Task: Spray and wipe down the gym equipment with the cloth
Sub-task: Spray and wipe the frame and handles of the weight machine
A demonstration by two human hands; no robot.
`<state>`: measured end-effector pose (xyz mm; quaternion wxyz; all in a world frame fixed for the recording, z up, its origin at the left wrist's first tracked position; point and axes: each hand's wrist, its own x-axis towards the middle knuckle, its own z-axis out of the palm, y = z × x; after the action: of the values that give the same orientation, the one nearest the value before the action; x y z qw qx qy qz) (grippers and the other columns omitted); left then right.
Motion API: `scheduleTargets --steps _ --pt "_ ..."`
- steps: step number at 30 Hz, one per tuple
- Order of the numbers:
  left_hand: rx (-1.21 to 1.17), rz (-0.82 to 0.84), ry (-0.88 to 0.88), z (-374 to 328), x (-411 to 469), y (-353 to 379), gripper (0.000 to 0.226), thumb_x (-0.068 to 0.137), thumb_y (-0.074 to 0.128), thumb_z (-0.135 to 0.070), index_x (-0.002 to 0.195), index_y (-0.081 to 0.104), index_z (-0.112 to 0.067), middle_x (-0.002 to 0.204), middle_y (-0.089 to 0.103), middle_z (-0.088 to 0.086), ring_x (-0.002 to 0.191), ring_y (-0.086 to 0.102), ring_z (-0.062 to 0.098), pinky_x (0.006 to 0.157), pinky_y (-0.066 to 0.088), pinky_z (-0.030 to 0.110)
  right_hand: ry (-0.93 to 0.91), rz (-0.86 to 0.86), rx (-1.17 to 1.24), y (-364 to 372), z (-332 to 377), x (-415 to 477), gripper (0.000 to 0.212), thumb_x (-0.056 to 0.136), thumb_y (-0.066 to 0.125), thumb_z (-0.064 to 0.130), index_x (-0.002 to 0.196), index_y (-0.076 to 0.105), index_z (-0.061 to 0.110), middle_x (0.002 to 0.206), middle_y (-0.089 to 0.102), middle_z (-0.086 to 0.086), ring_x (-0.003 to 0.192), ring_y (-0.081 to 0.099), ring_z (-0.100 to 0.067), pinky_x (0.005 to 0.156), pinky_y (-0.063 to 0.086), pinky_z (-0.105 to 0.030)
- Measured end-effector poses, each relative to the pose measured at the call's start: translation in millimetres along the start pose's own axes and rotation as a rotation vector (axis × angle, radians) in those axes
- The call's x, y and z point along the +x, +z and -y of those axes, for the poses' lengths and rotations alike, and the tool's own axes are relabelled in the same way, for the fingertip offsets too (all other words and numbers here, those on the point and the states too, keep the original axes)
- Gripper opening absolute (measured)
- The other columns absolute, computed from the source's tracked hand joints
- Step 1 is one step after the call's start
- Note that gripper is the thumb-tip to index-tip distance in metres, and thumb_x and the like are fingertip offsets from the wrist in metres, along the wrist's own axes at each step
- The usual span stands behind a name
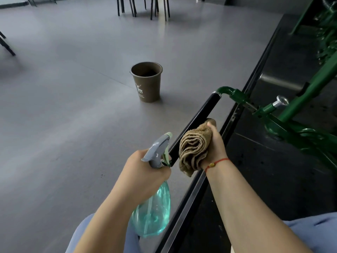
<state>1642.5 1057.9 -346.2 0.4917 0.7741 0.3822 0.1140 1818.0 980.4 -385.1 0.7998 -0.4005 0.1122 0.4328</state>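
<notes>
My left hand [144,170] grips the neck of a teal see-through spray bottle [155,212] with a grey trigger head, its nozzle aimed up and to the right. My right hand [216,147] holds a folded brown cloth [194,148] pressed against the black padded handle [197,121] of a green gym machine [291,114]. The cloth covers the middle of the handle. A red string bracelet sits on my right wrist.
A brown plastic bucket [147,82] stands on the grey floor ahead of the handle. A black raised platform [269,161] with a shiny edge carries the green frame on the right. Chair legs [144,6] stand at the far top. My blue-trousered knees are at the bottom.
</notes>
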Motion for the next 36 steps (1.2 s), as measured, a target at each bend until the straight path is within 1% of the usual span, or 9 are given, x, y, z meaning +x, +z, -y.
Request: scheduleTargets --steps 6,10,12,15,18,25,29,33,36 --pt "-0.019 0.034 0.019 -8.6 -7.0 7.7 0.046 0.076 0.063 -0.002 0.05 0.029 -0.02 0.045 0.024 -0.009 0.043 0.018 0.012 0.04 0.018 0.021 0.005 0.033 -0.199 -4.1 -18.4 -0.4 0.048 0.098 0.035 0.044 0.07 0.062 0.016 0.071 0.064 -0.006 0.06 0.065 -0.021 0.063 0.053 -0.03" --pt "0.037 0.012 0.03 -11.1 -3.4 6.2 0.042 0.075 0.064 -0.002 0.06 0.028 -0.016 0.043 0.025 -0.01 0.04 0.019 0.01 0.038 0.018 0.02 -0.044 -0.086 -0.451 -2.6 -24.5 -0.4 0.041 0.092 0.041 0.041 0.113 0.064 0.015 0.106 0.07 -0.018 0.098 0.07 -0.034 0.092 0.056 -0.05" --pt "0.046 0.0 0.034 -12.4 1.3 3.7 0.043 0.075 0.065 -0.002 0.062 0.026 -0.015 0.045 0.024 -0.009 0.042 0.018 0.011 0.039 0.018 0.02 -0.057 -0.116 -0.582 -6.4 -24.7 0.2 0.042 0.094 0.042 0.037 0.126 0.057 0.014 0.113 0.068 -0.018 0.104 0.068 -0.034 0.095 0.055 -0.054" --pt "0.042 0.005 0.031 -16.7 9.5 3.0 0.044 0.074 0.065 -0.003 0.061 0.026 -0.016 0.048 0.022 -0.006 0.044 0.018 0.012 0.039 0.017 0.021 -0.009 -0.083 -0.749 -20.7 -11.6 3.2 0.031 0.099 0.043 0.032 0.105 0.064 0.009 0.099 0.066 -0.014 0.096 0.066 -0.029 0.097 0.054 -0.048" --pt "0.056 0.018 0.028 -21.7 15.8 8.0 0.044 0.075 0.064 -0.003 0.061 0.024 -0.015 0.05 0.022 -0.004 0.047 0.017 0.014 0.04 0.017 0.021 0.065 -0.098 -0.909 -41.1 12.6 9.5 0.026 0.093 0.053 0.027 0.077 0.071 0.018 0.078 0.065 -0.007 0.081 0.063 -0.024 0.085 0.052 -0.042" --pt "0.04 0.048 -0.018 -24.8 32.3 18.6 0.019 0.073 0.061 -0.004 0.081 0.048 0.007 0.063 0.027 0.006 0.057 0.022 0.019 0.049 0.02 0.028 -0.069 -0.311 -0.475 -48.9 62.5 50.9 0.031 0.1 0.048 0.036 0.112 0.062 0.011 0.105 0.069 -0.014 0.091 0.068 -0.031 0.071 0.054 -0.035" --pt "0.038 0.046 -0.05 -26.9 32.7 28.6 0.031 0.071 0.061 -0.005 0.069 0.03 -0.006 0.063 0.026 0.005 0.061 0.021 0.021 0.054 0.021 0.033 -0.142 -0.275 -0.417 -27.7 97.1 79.1 0.029 0.1 0.049 0.044 0.108 0.06 0.019 0.107 0.067 -0.011 0.093 0.066 -0.03 0.069 0.053 -0.039" --pt "0.084 0.017 -0.066 -28.0 37.4 28.2 0.029 0.072 0.063 -0.008 0.068 0.034 -0.007 0.057 0.03 0.001 0.055 0.024 0.021 0.05 0.024 0.027 -0.192 -0.202 -0.493 -16.9 100.9 109.6 0.048 0.096 0.049 0.053 0.119 0.063 0.013 0.114 0.071 -0.011 0.099 0.07 -0.029 0.075 0.056 -0.037" --pt "0.119 0.0 -0.04 -31.1 38.1 28.2 0.039 0.072 0.064 -0.008 0.062 0.027 -0.017 0.05 0.027 -0.006 0.05 0.023 0.019 0.043 0.02 0.021 -0.183 -0.124 -0.43 -19.0 88.7 115.6 0.047 0.1 0.037 0.045 0.107 0.066 0.009 0.096 0.072 -0.011 0.091 0.071 -0.027 0.068 0.058 -0.031"
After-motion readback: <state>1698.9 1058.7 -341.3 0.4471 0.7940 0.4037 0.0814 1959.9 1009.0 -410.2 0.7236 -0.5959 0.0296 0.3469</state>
